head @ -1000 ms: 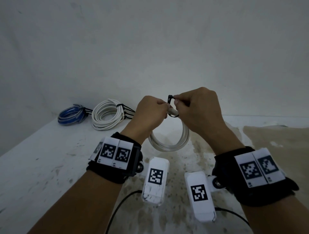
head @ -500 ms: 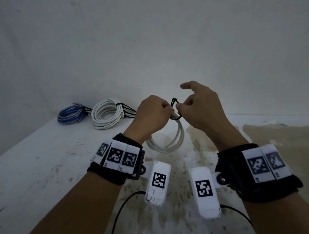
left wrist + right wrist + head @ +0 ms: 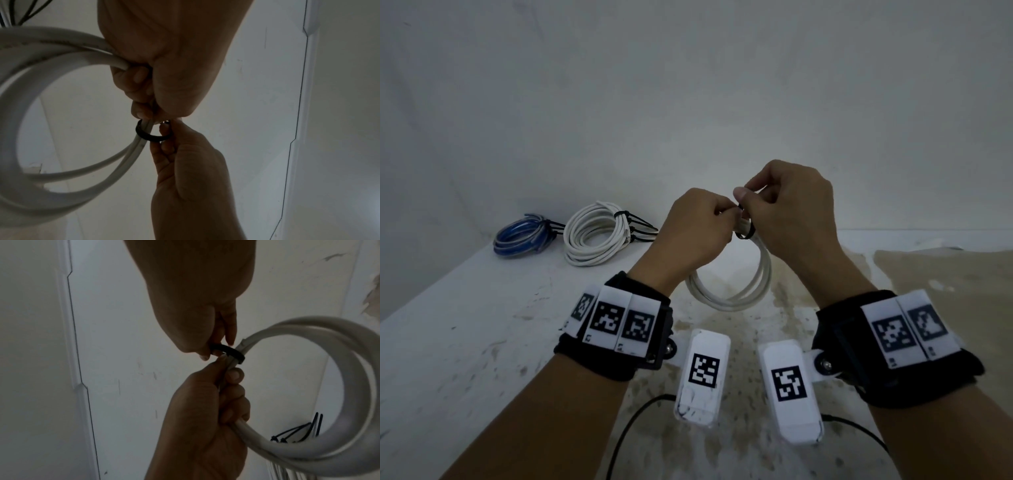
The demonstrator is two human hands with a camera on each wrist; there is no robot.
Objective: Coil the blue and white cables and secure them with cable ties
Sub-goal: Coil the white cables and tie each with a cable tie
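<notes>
Bundles, blue bundle and white bundle, lie tied beyond the white coil, which the left hand grips while the right hand pinches its loose black tie, not pulled tight yet.

the right hand has closed again on the cable tie.

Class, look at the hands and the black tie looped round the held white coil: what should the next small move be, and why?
Probably the right hand pulls the black tie snug, because its loop still stands slack round the white coil that the left hand grips.
</notes>
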